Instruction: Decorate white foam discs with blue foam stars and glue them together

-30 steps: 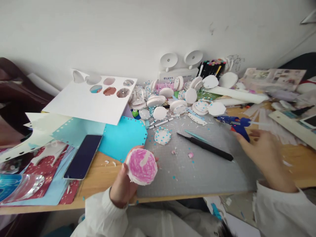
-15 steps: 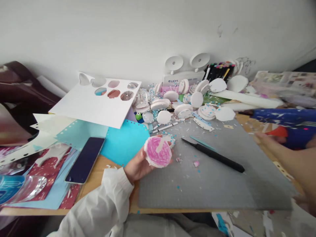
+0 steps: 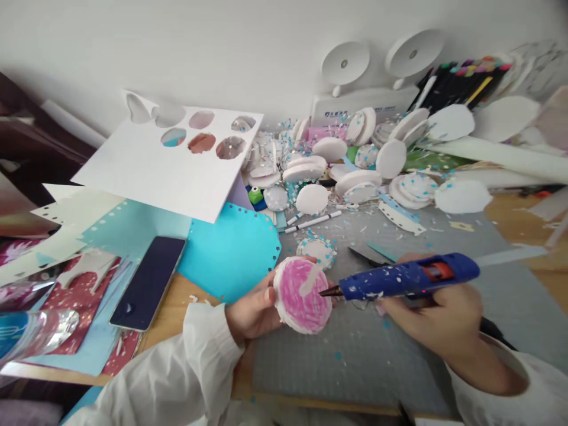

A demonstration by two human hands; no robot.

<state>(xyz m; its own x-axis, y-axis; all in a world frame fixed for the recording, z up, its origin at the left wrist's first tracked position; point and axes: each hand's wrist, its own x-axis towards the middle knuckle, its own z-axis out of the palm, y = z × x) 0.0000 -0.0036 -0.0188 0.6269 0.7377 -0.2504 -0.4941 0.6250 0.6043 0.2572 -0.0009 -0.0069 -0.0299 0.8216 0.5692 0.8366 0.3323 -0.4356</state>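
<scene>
My left hand (image 3: 251,309) grips a round white foam disc (image 3: 302,294) whose face is scribbled pink, holding it tilted above the grey cutting mat (image 3: 355,349). My right hand (image 3: 432,316) is wrapped around a blue hot glue gun (image 3: 406,277). The gun's nozzle points left and touches the disc's right edge. A small white disc speckled with blue dots (image 3: 316,249) lies on the mat just behind the pink one.
A heap of white foam discs (image 3: 355,171) and blue confetti fills the back. A white board with round cut-outs (image 3: 171,168) and turquoise paper (image 3: 231,251) lie left, beside a dark phone (image 3: 148,283). Markers (image 3: 461,80) stand at the wall; a black knife (image 3: 366,257) lies behind the gun.
My right hand picked up the glue gun from the right of the mat and brought its nozzle to the pink disc. My left hand kept the disc; the view moved closer.
</scene>
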